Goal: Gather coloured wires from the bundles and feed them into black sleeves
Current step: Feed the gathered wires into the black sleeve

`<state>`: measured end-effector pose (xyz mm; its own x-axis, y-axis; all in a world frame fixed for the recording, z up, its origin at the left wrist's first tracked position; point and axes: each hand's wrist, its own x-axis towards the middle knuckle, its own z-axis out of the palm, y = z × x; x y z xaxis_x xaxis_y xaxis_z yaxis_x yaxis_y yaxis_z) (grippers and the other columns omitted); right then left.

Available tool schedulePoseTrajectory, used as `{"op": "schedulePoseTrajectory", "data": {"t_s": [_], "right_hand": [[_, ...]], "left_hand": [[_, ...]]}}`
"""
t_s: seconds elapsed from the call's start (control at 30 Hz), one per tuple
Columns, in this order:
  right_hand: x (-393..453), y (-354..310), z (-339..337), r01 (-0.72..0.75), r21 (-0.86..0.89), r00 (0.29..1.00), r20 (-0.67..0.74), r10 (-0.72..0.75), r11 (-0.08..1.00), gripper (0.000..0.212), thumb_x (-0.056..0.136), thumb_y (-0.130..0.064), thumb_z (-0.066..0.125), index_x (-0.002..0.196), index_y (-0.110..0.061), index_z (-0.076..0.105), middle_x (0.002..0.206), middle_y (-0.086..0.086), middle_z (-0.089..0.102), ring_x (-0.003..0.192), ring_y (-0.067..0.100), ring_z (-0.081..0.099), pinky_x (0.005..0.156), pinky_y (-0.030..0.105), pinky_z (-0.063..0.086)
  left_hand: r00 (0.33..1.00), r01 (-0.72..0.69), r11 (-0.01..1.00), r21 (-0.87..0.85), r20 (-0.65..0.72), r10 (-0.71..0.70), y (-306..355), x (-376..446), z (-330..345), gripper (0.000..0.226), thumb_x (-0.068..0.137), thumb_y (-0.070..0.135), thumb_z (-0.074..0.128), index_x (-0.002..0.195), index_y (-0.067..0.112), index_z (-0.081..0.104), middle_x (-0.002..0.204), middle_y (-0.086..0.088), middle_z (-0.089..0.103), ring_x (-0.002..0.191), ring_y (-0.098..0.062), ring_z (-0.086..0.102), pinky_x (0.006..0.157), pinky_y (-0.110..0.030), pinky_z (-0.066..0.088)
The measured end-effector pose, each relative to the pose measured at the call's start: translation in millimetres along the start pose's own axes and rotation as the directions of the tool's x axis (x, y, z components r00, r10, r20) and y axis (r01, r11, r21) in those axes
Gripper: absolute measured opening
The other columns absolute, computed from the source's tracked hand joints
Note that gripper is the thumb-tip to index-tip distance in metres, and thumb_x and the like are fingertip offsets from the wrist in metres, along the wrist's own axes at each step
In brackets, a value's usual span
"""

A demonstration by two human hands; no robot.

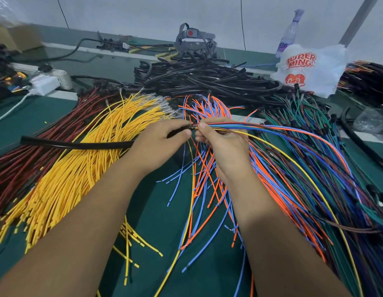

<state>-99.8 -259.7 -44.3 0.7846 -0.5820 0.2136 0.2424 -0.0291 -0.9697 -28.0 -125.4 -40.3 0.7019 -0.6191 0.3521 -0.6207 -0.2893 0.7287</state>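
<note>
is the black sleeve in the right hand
No, the left hand grips the black sleeve near its open end, while the right hand pinches the gathered coloured wires.

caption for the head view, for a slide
Left hand holds a black sleeve while right hand feeds gathered coloured wires into it.

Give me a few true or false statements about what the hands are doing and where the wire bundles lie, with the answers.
1. The left hand holds a black sleeve. True.
2. The right hand is empty. False: it pinches a bunch of mixed coloured wires.
3. The yellow wire bundle lies right of the orange and blue wires. False: it lies to their left.
4. A pile of black sleeves lies at the far side of the table. True.
5. The white plastic bag sits at the far left. False: far right.
</note>
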Motion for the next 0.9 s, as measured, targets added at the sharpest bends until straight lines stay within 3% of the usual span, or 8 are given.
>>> {"op": "schedulePoseTrajectory", "data": {"t_s": [0.13, 0.27, 0.43, 0.63, 0.7, 0.77, 0.83, 0.9], "right_hand": [[0, 2, 1, 0.048, -0.043, 0.999, -0.015, -0.049, 0.998, 0.026, 0.08, -0.007, 0.071, 0.064, -0.029, 0.071, 0.062, -0.002, 0.07, 0.061, 0.014, 0.069, 0.07, 0.032, 0.057], [-1, 3, 3, 0.066, -0.062, 0.998, -0.011, -0.067, 0.996, 0.029, 0.079, -0.008, 0.071, 0.065, -0.033, 0.07, 0.061, -0.004, 0.07, 0.061, 0.012, 0.069, 0.07, 0.032, 0.058], [-1, 3, 2, 0.063, -0.059, 0.998, -0.016, -0.064, 0.996, 0.027, 0.079, -0.005, 0.072, 0.064, -0.026, 0.068, 0.06, -0.003, 0.069, 0.06, 0.013, 0.069, 0.068, 0.03, 0.059], [0, 4, 2, 0.076, -0.135, 0.997, 0.008, -0.076, 0.988, 0.019, 0.081, -0.007, 0.071, 0.07, -0.023, 0.067, 0.06, -0.005, 0.069, 0.061, 0.012, 0.069, 0.069, 0.032, 0.059], [-1, 5, 2, 0.071, -0.159, 0.997, 0.019, -0.068, 0.985, 0.017, 0.081, -0.009, 0.071, 0.071, -0.023, 0.068, 0.061, -0.005, 0.069, 0.062, 0.011, 0.069, 0.072, 0.036, 0.059], [-1, 4, 1, 0.062, -0.166, 0.998, 0.034, -0.058, 0.984, 0.018, 0.081, -0.009, 0.071, 0.07, -0.023, 0.069, 0.061, -0.004, 0.069, 0.062, 0.012, 0.069, 0.073, 0.036, 0.059], [1, 0, 1, 0.027, -0.155, 0.996, 0.084, -0.014, 0.988, 0.026, 0.084, -0.009, 0.068, 0.063, -0.024, 0.07, 0.057, -0.004, 0.068, 0.058, 0.01, 0.068, 0.068, 0.031, 0.058], [2, -7, 2, -0.018, -0.123, 0.987, 0.158, 0.038, 0.992, 0.039, 0.092, -0.012, 0.062, 0.055, -0.021, 0.069, 0.052, -0.004, 0.064, 0.05, 0.009, 0.063, 0.06, 0.026, 0.055]], "left_hand": [[0.999, -0.021, 0.998, 0.061, -0.027, 0.023, -4, 2, 2, 0.029, 0.097, 0.027, 0.052, 0.123, 0.022, 0.063, 0.117, 0.008, 0.066, 0.109, -0.012, 0.057, 0.095, -0.04, 0.045], [0.995, -0.008, 0.996, 0.085, -0.098, 0.016, -9, 4, 3, 0.021, 0.095, 0.031, 0.056, 0.114, 0.03, 0.066, 0.101, 0.015, 0.067, 0.093, -0.004, 0.058, 0.078, -0.027, 0.044], [0.987, -0.017, 0.99, 0.141, -0.156, 0.039, -10, 5, 4, 0.017, 0.092, 0.033, 0.061, 0.107, 0.032, 0.068, 0.082, 0.026, 0.06, 0.077, 0.013, 0.052, 0.065, -0.014, 0.035], [0.976, 0.028, 0.98, 0.196, -0.218, 0.016, -9, 2, 2, 0.016, 0.087, 0.037, 0.065, 0.101, 0.033, 0.072, 0.06, 0.029, 0.051, 0.067, 0.014, 0.049, 0.054, -0.013, 0.028], [0.979, 0.03, 0.977, 0.212, -0.203, 0.014, -8, 2, 1, 0.015, 0.087, 0.038, 0.065, 0.101, 0.036, 0.072, 0.063, 0.031, 0.054, 0.069, 0.01, 0.051, 0.057, -0.015, 0.033], [0.984, 0.01, 0.974, 0.226, -0.176, 0.031, -7, 1, -2, 0.017, 0.088, 0.036, 0.065, 0.103, 0.037, 0.071, 0.081, 0.024, 0.065, 0.081, 0.002, 0.057, 0.066, -0.022, 0.043], [0.984, -0.026, 0.971, 0.236, -0.166, 0.067, -7, 1, -4, 0.019, 0.088, 0.032, 0.066, 0.106, 0.035, 0.072, 0.096, 0.015, 0.07, 0.09, -0.005, 0.059, 0.075, -0.028, 0.047], [0.98, -0.068, 0.967, 0.244, -0.164, 0.11, -6, 1, -6, 0.021, 0.086, 0.025, 0.069, 0.106, 0.032, 0.073, 0.096, 0.01, 0.071, 0.088, -0.009, 0.059, 0.074, -0.029, 0.046]]}}
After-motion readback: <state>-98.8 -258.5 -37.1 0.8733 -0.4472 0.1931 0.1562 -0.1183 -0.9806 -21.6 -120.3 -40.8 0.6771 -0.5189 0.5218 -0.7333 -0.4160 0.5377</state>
